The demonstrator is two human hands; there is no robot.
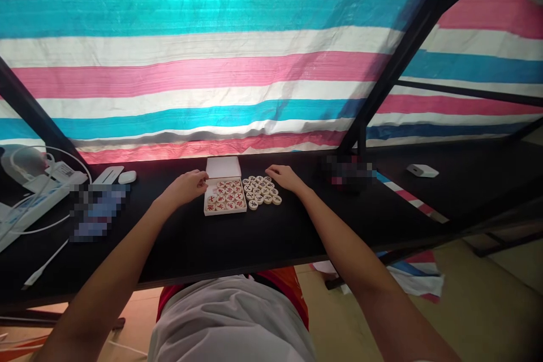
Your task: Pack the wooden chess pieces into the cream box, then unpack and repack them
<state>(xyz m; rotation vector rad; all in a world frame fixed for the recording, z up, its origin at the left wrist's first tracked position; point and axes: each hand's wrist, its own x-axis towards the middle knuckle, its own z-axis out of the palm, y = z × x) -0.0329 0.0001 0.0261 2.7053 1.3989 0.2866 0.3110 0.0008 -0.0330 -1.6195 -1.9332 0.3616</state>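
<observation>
A shallow white box (225, 211) stands on the black table with its lid (223, 167) folded back. Several round white xiangqi pieces (229, 198) with red characters lie in rows inside it. My left hand (190, 185) is at the box's upper left side, fingers curled together; whatever they hold is too small to make out. To the right of the box, several xiangqi pieces (259, 189) with dark characters lie grouped on the table. At the far side of this group is my right hand (286, 177), its fingers loosely extended and apparently holding nothing.
A power strip (34, 201) with white cables lies on the left, near a blurred blue item (98, 212) and a white cable plug (36, 278). A blurred dark object (345, 172) and a white charger (422, 171) lie right. Striped sheeting (212, 79) hangs behind the table.
</observation>
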